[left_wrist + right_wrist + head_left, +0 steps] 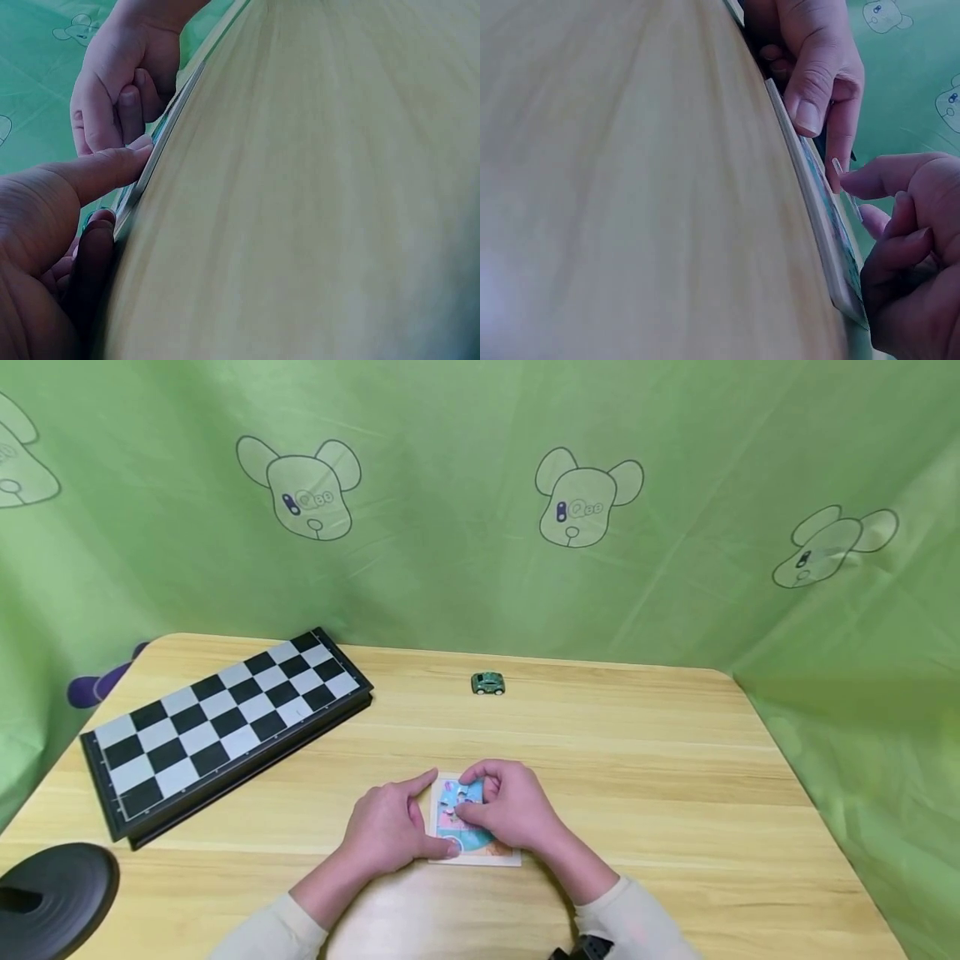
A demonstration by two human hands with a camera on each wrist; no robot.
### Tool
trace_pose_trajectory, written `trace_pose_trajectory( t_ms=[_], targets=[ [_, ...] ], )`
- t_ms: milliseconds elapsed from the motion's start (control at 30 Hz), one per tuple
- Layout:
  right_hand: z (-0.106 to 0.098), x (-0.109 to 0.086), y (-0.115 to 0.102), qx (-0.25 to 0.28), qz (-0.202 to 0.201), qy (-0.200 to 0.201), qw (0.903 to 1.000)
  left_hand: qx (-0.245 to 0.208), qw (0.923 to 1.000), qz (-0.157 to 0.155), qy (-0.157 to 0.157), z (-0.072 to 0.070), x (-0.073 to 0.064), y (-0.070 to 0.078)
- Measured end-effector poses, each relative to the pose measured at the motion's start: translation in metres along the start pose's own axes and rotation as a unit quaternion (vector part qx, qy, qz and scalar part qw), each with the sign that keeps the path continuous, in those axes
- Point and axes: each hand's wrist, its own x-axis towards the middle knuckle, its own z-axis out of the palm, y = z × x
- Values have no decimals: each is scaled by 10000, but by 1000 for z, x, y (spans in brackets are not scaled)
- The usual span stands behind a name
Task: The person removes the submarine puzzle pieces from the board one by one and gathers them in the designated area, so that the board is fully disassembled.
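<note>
A small jigsaw puzzle in a pale frame (491, 861) lies flat on the wooden table, with a blue and pink picture. My left hand (386, 828) is at its left side, the thumb straight and pressing on the lower left corner, the index finger stretched to the upper left edge. Between thumb and index finger my right hand (513, 806) pinches a thin puzzle piece (855, 208). The right wrist view shows that piece tilted on edge, just above the puzzle. The right hand hides part of the picture in the head view.
A folded black and white chessboard (232, 714) lies at the left. Beyond the puzzle stands a small green toy car (488, 683). A round black disc-shaped object (63, 893) is at the near left corner. Green cloth (465, 568) hangs behind the table (675, 777).
</note>
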Motion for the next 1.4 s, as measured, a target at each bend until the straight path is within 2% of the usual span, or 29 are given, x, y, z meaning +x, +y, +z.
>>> trace_pose_trajectory(
  t_ms=[133, 467, 900, 1400],
  targets=[
    [-9, -4, -4, 200, -110, 11, 9997, 27, 10000, 12, 32, 0, 0, 0],
    [-34, -9, 11, 385, -392, 10, 9985, 5, 10000, -27, -17, -2, 1, -1],
    [-65, -19, 39, 102, -172, 426, 9989, -56, 9999, -95, -25, 0, 1, -1],
    [-83, -18, 66, -188, 29, 394, 9990, -52, 9999, -118, -15, 1, 0, 0]
  ],
)
